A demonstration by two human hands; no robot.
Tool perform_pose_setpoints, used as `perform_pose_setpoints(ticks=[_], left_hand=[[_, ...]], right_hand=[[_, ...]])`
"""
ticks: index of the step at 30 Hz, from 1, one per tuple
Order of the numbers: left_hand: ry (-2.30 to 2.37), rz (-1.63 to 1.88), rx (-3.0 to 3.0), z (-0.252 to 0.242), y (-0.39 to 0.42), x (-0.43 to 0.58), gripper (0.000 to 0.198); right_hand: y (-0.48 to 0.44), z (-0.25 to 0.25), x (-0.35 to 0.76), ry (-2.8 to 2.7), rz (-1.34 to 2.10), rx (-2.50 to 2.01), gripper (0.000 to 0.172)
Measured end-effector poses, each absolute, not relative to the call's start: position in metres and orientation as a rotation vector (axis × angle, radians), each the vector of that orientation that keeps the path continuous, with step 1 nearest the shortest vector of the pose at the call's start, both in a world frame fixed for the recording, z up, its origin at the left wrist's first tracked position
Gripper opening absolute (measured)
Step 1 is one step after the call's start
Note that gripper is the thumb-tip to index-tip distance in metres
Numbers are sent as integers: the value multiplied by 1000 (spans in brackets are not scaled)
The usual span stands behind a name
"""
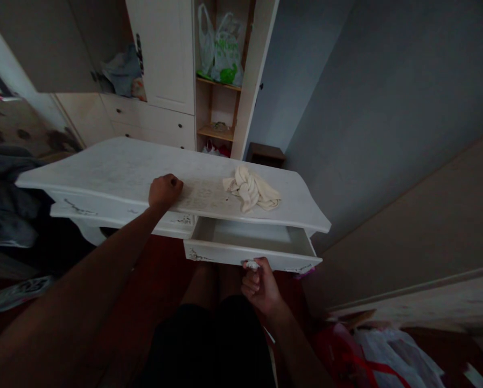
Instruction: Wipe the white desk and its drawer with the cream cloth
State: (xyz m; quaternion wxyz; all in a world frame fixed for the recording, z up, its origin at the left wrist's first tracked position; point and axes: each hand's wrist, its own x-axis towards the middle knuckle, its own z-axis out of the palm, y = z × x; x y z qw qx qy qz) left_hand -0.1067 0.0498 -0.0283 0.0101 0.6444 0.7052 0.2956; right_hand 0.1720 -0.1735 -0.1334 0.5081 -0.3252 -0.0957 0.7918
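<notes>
A white table (116, 167) with a dusty, worn top stands in front of me. My left hand (166, 191) rests on it as a closed fist, and nothing shows in its fingers. At the front right, a drawer (241, 237) is pulled out, and its visible inside is bare. My right hand (262, 286) has its thumb and fingers closed around the small pale drawer knob (252, 265). A crumpled cream cloth (254, 189) lies on the tabletop behind the drawer, to the right of my left hand.
Behind the table stands a white wardrobe (164, 59) with open doors and plastic bags (227, 54) on a shelf. A grey wall (370, 118) runs along the right. Bags (394, 355) lie at the lower right, dark fabric (7, 199) at the left.
</notes>
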Motion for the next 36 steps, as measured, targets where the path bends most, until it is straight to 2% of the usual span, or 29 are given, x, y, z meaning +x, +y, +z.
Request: perform_pose_setpoints(ticks=[27, 36], left_hand=[[2265, 841, 2047, -27, 48, -105, 36], [2250, 864, 2072, -29, 50, -106, 36]], right_hand=[[-284, -146, 150, -183, 1695, -1095, 43], [-297, -168, 146, -219, 1698, -1075, 48]])
